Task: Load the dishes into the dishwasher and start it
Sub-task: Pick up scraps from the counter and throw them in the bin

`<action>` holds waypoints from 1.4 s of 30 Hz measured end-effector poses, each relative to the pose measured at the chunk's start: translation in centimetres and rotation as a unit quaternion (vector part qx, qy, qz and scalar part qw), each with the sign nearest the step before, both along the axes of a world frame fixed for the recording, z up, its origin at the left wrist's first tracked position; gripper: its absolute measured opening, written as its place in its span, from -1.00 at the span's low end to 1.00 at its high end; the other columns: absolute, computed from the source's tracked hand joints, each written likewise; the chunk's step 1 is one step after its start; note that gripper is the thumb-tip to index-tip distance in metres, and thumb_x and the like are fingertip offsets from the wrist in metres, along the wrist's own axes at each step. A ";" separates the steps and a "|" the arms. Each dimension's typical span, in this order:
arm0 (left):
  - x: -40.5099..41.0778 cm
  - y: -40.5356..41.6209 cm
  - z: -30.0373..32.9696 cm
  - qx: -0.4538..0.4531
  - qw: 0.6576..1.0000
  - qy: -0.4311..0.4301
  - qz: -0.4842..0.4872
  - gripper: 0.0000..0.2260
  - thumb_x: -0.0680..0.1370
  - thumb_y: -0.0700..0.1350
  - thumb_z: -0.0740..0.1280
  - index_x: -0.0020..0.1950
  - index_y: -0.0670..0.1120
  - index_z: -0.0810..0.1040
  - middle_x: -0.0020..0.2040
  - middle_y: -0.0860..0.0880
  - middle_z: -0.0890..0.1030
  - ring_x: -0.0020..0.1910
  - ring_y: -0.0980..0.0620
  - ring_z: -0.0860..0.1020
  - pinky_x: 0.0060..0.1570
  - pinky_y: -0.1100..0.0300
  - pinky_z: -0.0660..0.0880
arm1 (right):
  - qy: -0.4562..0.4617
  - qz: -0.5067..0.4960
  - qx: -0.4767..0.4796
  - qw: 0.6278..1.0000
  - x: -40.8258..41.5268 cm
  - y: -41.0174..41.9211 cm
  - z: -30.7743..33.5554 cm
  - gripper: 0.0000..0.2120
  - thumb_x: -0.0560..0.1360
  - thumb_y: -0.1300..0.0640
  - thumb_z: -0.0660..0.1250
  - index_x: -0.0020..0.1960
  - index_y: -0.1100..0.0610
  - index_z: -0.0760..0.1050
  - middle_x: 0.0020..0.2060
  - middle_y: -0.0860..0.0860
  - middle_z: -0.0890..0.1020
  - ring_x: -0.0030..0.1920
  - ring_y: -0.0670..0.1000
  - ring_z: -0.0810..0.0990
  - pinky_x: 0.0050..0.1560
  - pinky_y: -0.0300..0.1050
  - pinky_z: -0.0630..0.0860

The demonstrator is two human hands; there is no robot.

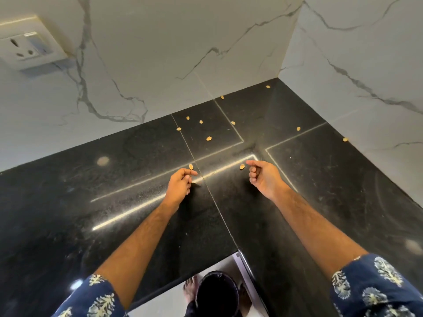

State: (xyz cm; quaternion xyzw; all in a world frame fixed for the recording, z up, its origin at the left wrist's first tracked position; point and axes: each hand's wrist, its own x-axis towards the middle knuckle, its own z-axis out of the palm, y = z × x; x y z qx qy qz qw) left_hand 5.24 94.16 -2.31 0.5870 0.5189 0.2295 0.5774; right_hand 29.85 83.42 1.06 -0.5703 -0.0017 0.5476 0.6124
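No dish and no dishwasher is in view. I look down at a black stone countertop point(114, 191) in a corner. Several small tan seeds lie scattered on it, such as one seed point(208, 138) toward the back. My left hand point(179, 186) hovers low over the counter with its fingers curled, just below a seed point(191, 166). My right hand point(263, 177) is curled too, index finger and thumb pinched together beside another seed point(242, 166). Whether either hand holds a seed is hidden.
White marble walls point(160, 53) close the corner behind and to the right. A wall socket point(25, 46) sits at the upper left. The counter's front edge makes an inner corner near my bare feet point(190, 291) on the floor below.
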 end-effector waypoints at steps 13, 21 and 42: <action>0.3 4.7 1.0 0.173 0.940 0.274 -0.103 -0.75 0.64 0.09 0.28 0.05 -0.07 0.36 -0.19 0.01 0.56 -0.21 0.03 0.53 -0.19 0.02 0.48 | -0.577 0.339 -0.146 0.729 1.9 3.6 -2.1 -0.83 0.54 0.08 0.37 0.00 0.12 0.40 -0.27 -0.02 0.56 -0.27 0.01 0.53 -0.25 -0.08 0.42; 1.6 6.8 0.6 0.263 0.861 0.374 -0.223 -0.72 0.63 0.12 0.27 0.03 -0.07 0.33 -0.07 -0.04 0.56 -0.11 -0.11 0.57 -0.08 -0.12 0.55 | -0.555 0.309 -0.156 0.756 1.9 3.3 -2.8 -0.81 0.55 0.08 0.39 -0.06 0.16 0.41 -0.28 -0.04 0.50 -0.31 -0.04 0.44 -0.36 -0.14 0.28; 2.4 7.3 0.9 -0.247 0.852 -0.408 0.216 -0.69 0.71 -0.03 0.12 -0.19 -0.07 0.43 -0.47 0.06 0.30 -0.57 0.15 0.22 -0.61 0.28 0.18 | -0.025 0.135 0.019 0.990 2.0 7.6 -1.5 -0.77 0.49 0.11 0.14 -0.34 0.05 0.24 -0.47 -0.06 0.26 -0.49 -0.06 0.19 -0.54 -0.21 0.15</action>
